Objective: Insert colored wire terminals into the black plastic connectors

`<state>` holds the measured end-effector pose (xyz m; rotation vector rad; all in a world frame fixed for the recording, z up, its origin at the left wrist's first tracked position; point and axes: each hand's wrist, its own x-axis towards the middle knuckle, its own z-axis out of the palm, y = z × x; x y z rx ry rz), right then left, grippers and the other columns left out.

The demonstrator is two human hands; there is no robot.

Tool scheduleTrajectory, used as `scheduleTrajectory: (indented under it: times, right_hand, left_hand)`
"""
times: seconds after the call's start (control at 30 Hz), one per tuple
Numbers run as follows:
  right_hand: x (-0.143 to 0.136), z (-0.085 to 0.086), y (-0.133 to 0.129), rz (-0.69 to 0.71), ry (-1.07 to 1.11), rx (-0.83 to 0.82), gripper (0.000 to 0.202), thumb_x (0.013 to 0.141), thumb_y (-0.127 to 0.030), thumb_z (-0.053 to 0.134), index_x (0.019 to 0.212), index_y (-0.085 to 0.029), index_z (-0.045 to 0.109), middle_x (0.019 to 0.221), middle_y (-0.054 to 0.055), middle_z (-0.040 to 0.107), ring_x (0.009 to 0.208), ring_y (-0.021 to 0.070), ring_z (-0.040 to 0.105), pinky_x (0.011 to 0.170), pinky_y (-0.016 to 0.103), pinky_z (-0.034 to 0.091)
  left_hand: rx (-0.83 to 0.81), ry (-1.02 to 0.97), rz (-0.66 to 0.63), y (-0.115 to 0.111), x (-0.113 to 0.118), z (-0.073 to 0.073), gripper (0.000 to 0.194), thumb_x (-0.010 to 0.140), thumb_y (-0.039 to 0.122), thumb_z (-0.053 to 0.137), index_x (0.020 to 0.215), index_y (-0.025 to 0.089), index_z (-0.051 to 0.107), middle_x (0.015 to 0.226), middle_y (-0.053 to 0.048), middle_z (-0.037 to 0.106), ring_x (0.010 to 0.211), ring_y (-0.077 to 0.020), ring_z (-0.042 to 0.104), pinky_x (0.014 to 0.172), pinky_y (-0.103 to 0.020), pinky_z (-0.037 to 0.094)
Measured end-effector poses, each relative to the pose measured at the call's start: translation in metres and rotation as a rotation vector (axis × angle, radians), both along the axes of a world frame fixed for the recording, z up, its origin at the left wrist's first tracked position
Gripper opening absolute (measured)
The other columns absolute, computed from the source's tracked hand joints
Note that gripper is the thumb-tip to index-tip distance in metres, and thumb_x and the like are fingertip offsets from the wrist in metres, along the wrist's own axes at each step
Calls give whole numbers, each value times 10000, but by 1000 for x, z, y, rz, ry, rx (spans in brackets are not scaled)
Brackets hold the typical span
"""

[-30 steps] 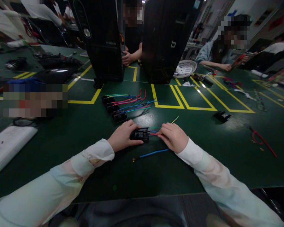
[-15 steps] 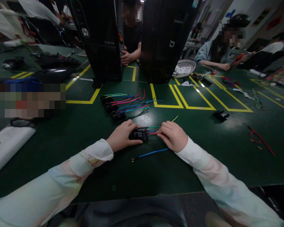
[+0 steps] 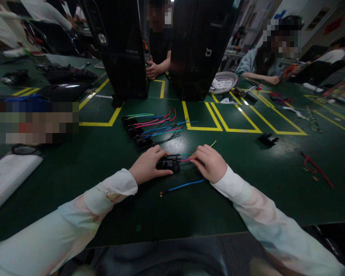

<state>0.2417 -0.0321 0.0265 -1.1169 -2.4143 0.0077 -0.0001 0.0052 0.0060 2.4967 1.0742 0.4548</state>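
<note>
My left hand [image 3: 148,163] is closed round a black plastic socket [image 3: 169,163], thumb along its near side. Coloured wires, green, blue and red, run out of the socket's right end. Pinched in the fingers of my right hand [image 3: 209,161] is the red wire [image 3: 185,160], a short way from the socket; whether the blue one is held too I cannot tell. A yellow-green wire tip [image 3: 213,143] shows beyond that hand. On the table nearer to me lies a loose blue wire [image 3: 184,185] with a metal terminal at its left end, its other end hidden under my right hand.
Several wired black sockets [image 3: 136,132] lie behind my left hand. Another black socket [image 3: 268,140] and a red wire [image 3: 316,170] are to the right. Two black computer cases [image 3: 194,57] stand at the back, with a white basket [image 3: 224,82] alongside. Co-workers sit across the table.
My right hand has shifted very slightly left and up, with the red wire still in its fingers. My left hand and the socket have hardly moved.
</note>
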Motion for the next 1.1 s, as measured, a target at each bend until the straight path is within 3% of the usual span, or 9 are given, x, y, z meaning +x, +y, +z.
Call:
scheduleTrajectory:
  times: [0.17, 0.33, 0.5, 0.63, 0.8, 0.97, 1.1]
  right_hand:
    - [1, 0, 0, 109, 6, -31, 169, 879, -196, 412, 786, -162, 548, 728, 53, 536, 689, 162, 436, 643, 285, 352]
    - [-1, 0, -1, -13, 17, 7, 171, 879, -190, 409, 800, -158, 557, 752, 70, 546, 718, 175, 441, 649, 295, 352]
    - [-1, 1, -2, 98, 5, -39, 153, 873, -193, 420, 788, -164, 544, 732, 54, 540, 698, 164, 446, 647, 287, 359]
    - [-1, 1, -2, -17, -10, 0, 165, 878, -190, 414, 793, -163, 553, 746, 65, 546, 716, 174, 447, 650, 294, 356]
    - [-1, 2, -2, 98, 7, -21, 164, 877, -192, 417, 781, -161, 546, 723, 57, 537, 692, 164, 449, 642, 282, 367]
    - [-2, 3, -3, -7, -17, 3, 182, 881, -194, 410, 776, -159, 554, 723, 63, 544, 700, 173, 454, 635, 289, 361]
    - [-1, 2, -2, 89, 2, -37, 171, 879, -193, 410, 778, -167, 546, 722, 53, 538, 689, 163, 455, 643, 283, 367]
  left_hand:
    - [4, 9, -3, 0, 0, 0, 529, 706, 543, 604, 1106, 202, 547, 950, -55, 474, 905, -230, 498, 802, -366, 433]
    - [4, 8, 6, 0, 0, 0, 530, 703, 546, 604, 1101, 201, 546, 959, -58, 476, 918, -235, 498, 805, -369, 434]
    - [2, 3, 2, 0, 0, -1, 520, 701, 541, 606, 1093, 204, 549, 968, -58, 482, 923, -237, 499, 806, -368, 433]
    - [-3, -1, 10, 0, 0, -1, 518, 696, 536, 614, 1093, 210, 549, 973, -57, 484, 932, -238, 498, 812, -368, 430]
    - [0, 8, 6, 0, 0, 0, 526, 699, 537, 611, 1100, 202, 547, 975, -60, 482, 925, -236, 500, 810, -369, 431]
    - [-1, -18, 9, 0, -1, -1, 513, 692, 533, 618, 1084, 207, 557, 964, -56, 484, 923, -237, 500, 803, -371, 432]
    - [-4, -36, 4, 0, -1, -2, 507, 692, 534, 617, 1087, 221, 554, 968, -52, 486, 925, -235, 499, 811, -373, 429]
